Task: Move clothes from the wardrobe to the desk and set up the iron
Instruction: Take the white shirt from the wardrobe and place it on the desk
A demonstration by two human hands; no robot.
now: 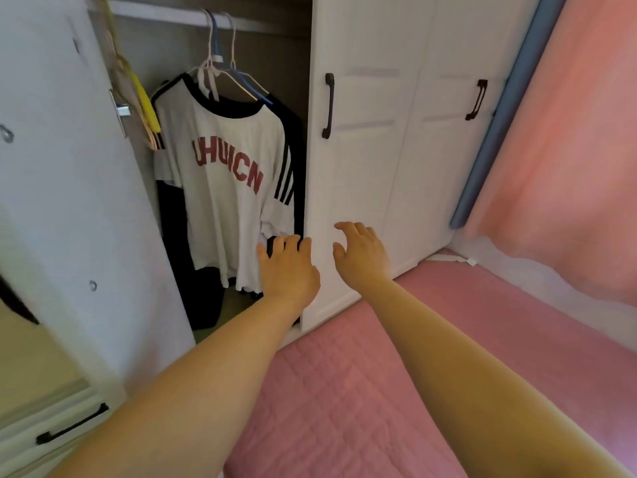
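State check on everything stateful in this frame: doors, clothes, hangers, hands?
Left wardrobe door: swung open.
Middle wardrobe door: closed.
Right wardrobe door: closed.
White T-shirt: hanging on the rail.
Dark garment: hanging behind it.
Yellow hanger: empty.
Left hand: open, at the T-shirt hem.
Right hand: open, holding nothing.

A: Wardrobe door (362, 188), closed: painted white, smooth, faint sheen. Its handle (328, 105) is dark, looks like metal, matt.

B: Noted. T-shirt (227, 188): soft white cloth, matt, with dark trim at neck and sleeve, and red printed letters.

A: Hangers (220, 69): thin, smooth, plastic-looking, white and blue. Yellow hanger (146, 101) at left, glossy.

B: Rail (162, 13): smooth, pale. Material unclear.

A: Bed cover (344, 401): pink quilted cloth, stitched in diamonds, matt. Curtain (568, 132): pink cloth, soft, matt.
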